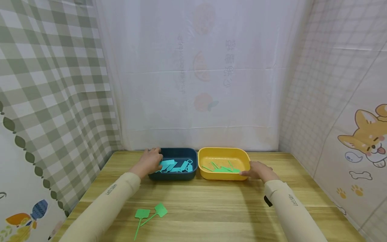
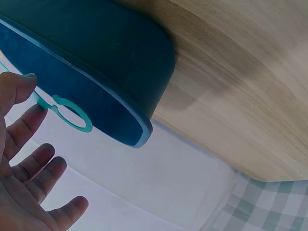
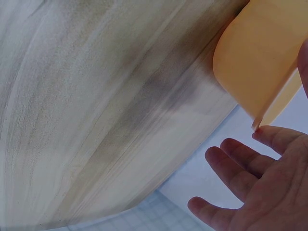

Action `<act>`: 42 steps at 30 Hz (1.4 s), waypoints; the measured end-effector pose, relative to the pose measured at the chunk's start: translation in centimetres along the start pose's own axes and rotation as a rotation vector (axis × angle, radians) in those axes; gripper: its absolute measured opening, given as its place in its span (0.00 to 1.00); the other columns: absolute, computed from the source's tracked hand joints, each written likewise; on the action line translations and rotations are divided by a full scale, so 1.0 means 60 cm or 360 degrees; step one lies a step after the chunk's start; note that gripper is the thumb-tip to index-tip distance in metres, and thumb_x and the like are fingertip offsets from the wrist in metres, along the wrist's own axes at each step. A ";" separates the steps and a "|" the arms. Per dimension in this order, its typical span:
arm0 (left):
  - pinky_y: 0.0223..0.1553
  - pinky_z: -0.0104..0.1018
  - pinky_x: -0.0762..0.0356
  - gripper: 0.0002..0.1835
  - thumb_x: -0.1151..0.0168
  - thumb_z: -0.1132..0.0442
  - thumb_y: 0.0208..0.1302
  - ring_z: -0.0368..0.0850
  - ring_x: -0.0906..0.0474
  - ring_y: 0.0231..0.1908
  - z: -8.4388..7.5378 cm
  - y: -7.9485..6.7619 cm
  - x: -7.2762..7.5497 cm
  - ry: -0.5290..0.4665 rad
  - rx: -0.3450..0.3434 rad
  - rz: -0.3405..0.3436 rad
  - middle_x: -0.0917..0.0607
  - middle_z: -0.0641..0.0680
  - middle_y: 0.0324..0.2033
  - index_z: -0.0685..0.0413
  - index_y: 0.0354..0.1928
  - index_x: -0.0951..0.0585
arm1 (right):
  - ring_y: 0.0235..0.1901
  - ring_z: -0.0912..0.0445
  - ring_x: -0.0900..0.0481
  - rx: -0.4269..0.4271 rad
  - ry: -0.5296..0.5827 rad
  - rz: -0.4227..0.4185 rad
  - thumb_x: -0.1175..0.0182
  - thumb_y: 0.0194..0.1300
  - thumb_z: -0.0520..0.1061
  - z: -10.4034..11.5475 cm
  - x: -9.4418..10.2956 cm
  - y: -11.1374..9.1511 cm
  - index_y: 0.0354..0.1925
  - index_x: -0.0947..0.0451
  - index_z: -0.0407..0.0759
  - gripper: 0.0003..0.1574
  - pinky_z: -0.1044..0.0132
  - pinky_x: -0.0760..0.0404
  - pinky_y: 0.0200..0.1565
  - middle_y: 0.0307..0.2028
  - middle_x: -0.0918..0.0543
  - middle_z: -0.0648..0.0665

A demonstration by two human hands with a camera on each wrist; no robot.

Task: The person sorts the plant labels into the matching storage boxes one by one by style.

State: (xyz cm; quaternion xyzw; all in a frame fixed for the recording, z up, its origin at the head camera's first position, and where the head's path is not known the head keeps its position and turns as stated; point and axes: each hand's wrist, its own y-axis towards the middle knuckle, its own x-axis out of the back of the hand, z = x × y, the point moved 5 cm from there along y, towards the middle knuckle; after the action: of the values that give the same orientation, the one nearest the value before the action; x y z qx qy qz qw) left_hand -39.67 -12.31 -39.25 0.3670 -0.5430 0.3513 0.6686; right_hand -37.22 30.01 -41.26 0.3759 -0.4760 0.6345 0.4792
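Observation:
At the left end of the dark blue bin, my left hand reaches over the rim. In the left wrist view, its thumb and index finger pinch a teal tag with a ring end; the other fingers are spread. Several more teal tags lie in that bin. My right hand is at the right end of the yellow bin. Its fingers are extended, and the index fingertip touches the rim in the right wrist view. Green thin-stemmed tags lie inside the yellow bin.
Two green flag-shaped tags lie crossed on the wooden table, near its front left. A white curtain hangs behind the bins. Checked cloth hangs on the left, and a printed cloth on the right.

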 end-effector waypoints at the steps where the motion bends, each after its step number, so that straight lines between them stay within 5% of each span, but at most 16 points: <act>1: 0.56 0.67 0.32 0.08 0.31 0.57 0.60 0.63 0.26 0.54 0.000 0.001 0.000 0.0009 0.0002 -0.0003 0.23 0.63 0.54 0.51 0.28 0.19 | 0.58 0.30 0.29 -0.0003 0.0000 -0.0001 0.38 0.64 0.67 0.000 0.000 0.000 0.61 0.30 0.29 0.47 0.22 0.39 0.54 0.57 0.24 0.26; 26: 0.60 0.68 0.36 0.12 0.30 0.53 0.63 0.62 0.27 0.56 -0.007 0.014 -0.026 0.0020 0.0092 0.0064 0.23 0.62 0.53 0.54 0.38 0.15 | 0.55 0.31 0.26 0.0027 0.0000 -0.0029 0.38 0.66 0.64 -0.002 0.000 0.004 0.56 0.28 0.33 0.39 0.23 0.36 0.51 0.54 0.23 0.27; 42: 0.57 0.67 0.31 0.16 0.29 0.52 0.62 0.60 0.23 0.49 0.006 -0.015 -0.021 0.0009 0.0038 -0.0018 0.21 0.61 0.46 0.59 0.41 0.13 | 0.55 0.31 0.26 0.0030 0.0011 -0.0038 0.38 0.66 0.64 0.001 0.003 0.001 0.57 0.28 0.33 0.39 0.23 0.36 0.51 0.55 0.23 0.27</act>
State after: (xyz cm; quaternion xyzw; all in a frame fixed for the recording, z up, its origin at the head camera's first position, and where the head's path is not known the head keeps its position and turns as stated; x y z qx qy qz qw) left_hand -39.29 -13.15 -40.52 0.3770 -0.5347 0.3550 0.6678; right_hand -37.32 30.01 -41.12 0.3839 -0.4639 0.6345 0.4847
